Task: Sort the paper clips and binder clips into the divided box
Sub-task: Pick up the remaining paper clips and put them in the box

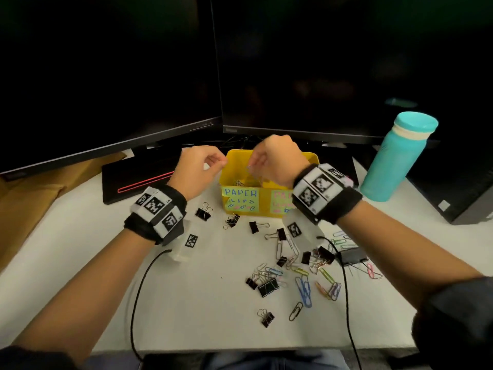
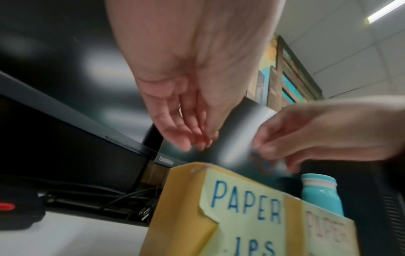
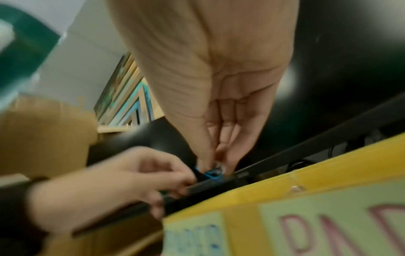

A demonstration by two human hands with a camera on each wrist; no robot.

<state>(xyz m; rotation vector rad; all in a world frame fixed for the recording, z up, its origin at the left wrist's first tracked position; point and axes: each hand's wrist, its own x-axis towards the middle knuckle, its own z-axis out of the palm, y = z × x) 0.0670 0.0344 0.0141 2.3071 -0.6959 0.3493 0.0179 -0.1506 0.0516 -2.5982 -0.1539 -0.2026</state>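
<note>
While both our hands hover over it, we list first the white desk (image 1: pixel 80 252) filling the lower frame. Next, the yellow divided box (image 1: pixel 234 166) at centre, its left compartment labelled "PAPER CLIPS" and holding clips. Our right hand (image 1: pixel 277 158) pinches a small blue clip (image 3: pixel 211 172) above that compartment; our left hand (image 1: pixel 197 169) hangs beside the box's left wall, fingers loosely curled, holding nothing we can see. Loose binder clips (image 1: pixel 268 287) and paper clips (image 1: pixel 304 289) lie scattered lower right of centre.
</note>
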